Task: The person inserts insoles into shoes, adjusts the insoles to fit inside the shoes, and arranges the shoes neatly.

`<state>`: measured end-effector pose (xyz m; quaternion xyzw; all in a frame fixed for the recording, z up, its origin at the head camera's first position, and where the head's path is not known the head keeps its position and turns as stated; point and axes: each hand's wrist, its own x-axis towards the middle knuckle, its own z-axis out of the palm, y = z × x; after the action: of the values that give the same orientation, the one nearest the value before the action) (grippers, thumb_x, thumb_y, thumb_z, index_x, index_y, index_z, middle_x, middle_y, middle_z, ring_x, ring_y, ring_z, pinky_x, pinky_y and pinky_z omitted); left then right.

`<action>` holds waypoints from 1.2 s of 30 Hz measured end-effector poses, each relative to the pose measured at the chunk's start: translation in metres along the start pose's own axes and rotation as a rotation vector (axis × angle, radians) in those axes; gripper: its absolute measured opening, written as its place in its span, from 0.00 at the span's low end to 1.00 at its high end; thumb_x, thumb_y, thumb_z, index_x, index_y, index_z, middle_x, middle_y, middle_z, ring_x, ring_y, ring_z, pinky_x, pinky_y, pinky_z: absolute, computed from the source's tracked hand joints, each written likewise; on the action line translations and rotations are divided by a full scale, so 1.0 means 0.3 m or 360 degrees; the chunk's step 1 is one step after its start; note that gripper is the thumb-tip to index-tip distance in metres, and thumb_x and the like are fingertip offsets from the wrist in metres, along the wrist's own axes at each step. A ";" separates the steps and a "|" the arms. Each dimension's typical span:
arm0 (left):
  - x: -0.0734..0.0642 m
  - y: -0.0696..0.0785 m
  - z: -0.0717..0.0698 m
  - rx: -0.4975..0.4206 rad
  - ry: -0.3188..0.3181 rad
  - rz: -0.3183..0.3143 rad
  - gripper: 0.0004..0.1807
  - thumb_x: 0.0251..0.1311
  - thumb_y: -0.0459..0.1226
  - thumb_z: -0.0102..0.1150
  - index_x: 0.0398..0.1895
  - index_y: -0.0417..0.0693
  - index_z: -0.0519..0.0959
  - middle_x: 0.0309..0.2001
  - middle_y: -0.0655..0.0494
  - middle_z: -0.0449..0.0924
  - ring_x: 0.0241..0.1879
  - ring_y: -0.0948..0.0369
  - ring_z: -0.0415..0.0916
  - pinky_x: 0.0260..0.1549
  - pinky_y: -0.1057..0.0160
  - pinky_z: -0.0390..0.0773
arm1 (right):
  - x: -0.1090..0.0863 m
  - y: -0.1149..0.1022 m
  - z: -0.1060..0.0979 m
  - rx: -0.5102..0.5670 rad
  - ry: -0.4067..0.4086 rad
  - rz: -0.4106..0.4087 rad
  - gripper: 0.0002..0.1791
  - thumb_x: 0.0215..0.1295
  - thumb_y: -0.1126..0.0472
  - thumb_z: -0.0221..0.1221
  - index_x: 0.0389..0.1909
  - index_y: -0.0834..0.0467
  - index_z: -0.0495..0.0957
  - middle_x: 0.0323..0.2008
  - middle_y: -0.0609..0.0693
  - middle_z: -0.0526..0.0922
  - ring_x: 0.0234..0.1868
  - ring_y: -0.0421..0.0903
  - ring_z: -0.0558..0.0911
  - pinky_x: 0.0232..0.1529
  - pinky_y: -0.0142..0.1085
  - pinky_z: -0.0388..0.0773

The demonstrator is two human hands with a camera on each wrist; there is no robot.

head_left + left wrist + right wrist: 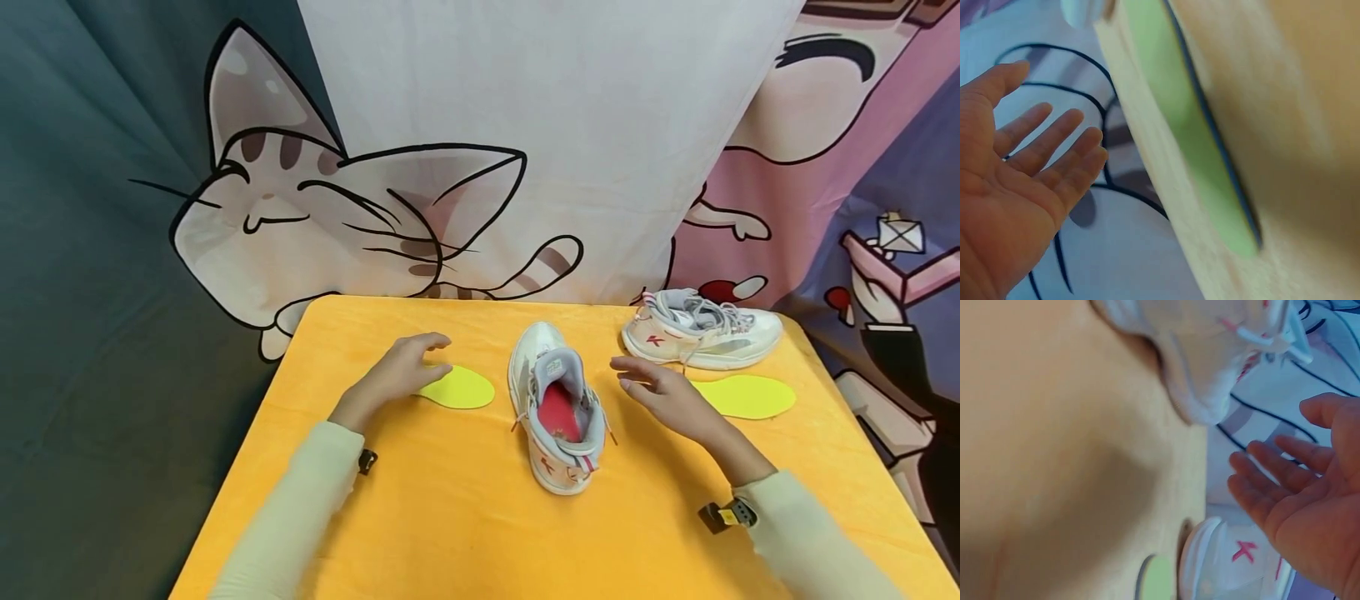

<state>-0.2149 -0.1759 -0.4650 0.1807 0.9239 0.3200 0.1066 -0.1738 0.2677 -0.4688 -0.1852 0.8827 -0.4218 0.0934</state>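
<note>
A white sneaker (558, 408) with a red insole (558, 412) inside stands mid-table, its heel toward me. To its left, my left hand (399, 367) hovers over one end of a yellow-green insole (461, 388), fingers loosely extended and holding nothing. In the left wrist view that insole (1191, 131) lies flat, with a dark underside edge. On the sneaker's other side my right hand (660, 392) is held above the table, fingers relaxed and empty. Close to it are a second yellow-green insole (750, 397) and another white sneaker (701, 329) lying toe-right.
A yellow cloth covers the table (450, 517). Behind it hangs a curtain (555, 125) with a cartoon cat print, right at the back edge. Dark straps with small devices sit on both wrists, such as the right wrist camera (723, 517).
</note>
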 end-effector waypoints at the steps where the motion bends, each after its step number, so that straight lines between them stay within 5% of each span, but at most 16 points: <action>1: 0.002 -0.020 -0.004 0.0000 -0.0013 -0.0010 0.29 0.70 0.43 0.64 0.70 0.43 0.73 0.68 0.46 0.77 0.69 0.45 0.73 0.65 0.44 0.74 | 0.004 0.010 0.000 0.0004 0.0001 -0.0009 0.22 0.79 0.61 0.54 0.69 0.64 0.73 0.65 0.65 0.78 0.64 0.62 0.80 0.61 0.53 0.77; 7: 0.005 -0.106 -0.013 0.0039 -0.0055 -0.0056 0.27 0.69 0.39 0.66 0.68 0.38 0.75 0.65 0.41 0.78 0.66 0.42 0.75 0.63 0.43 0.76 | 0.019 0.063 0.008 -0.0035 -0.0004 -0.0076 0.21 0.77 0.66 0.55 0.67 0.67 0.73 0.63 0.67 0.79 0.61 0.64 0.81 0.60 0.55 0.78; 15: 0.019 -0.160 0.009 0.0196 -0.0068 -0.0004 0.24 0.65 0.38 0.70 0.60 0.36 0.81 0.54 0.42 0.82 0.55 0.47 0.77 0.59 0.46 0.76 | 0.029 0.097 0.017 -0.0152 -0.0031 -0.0131 0.20 0.75 0.70 0.56 0.64 0.70 0.75 0.60 0.66 0.81 0.58 0.64 0.82 0.58 0.57 0.79; 26: 0.008 -0.178 0.036 0.0331 -0.0112 -0.0100 0.21 0.65 0.40 0.70 0.59 0.41 0.82 0.54 0.44 0.77 0.56 0.44 0.71 0.59 0.41 0.69 | 0.031 0.096 0.028 -0.0226 -0.0101 -0.0137 0.18 0.74 0.71 0.57 0.62 0.68 0.77 0.56 0.63 0.84 0.55 0.60 0.84 0.54 0.53 0.82; 36: 0.014 -0.180 0.044 0.0348 -0.0078 -0.0101 0.19 0.63 0.39 0.71 0.55 0.43 0.83 0.48 0.49 0.75 0.51 0.48 0.68 0.53 0.45 0.69 | 0.037 0.109 0.033 -0.0219 -0.0123 -0.0118 0.17 0.74 0.70 0.57 0.61 0.67 0.77 0.55 0.62 0.85 0.55 0.59 0.84 0.54 0.49 0.83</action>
<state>-0.2291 -0.2062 -0.5094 0.1697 0.9557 0.2093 0.1188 -0.1888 0.2750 -0.5007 -0.2399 0.8978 -0.3560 0.0988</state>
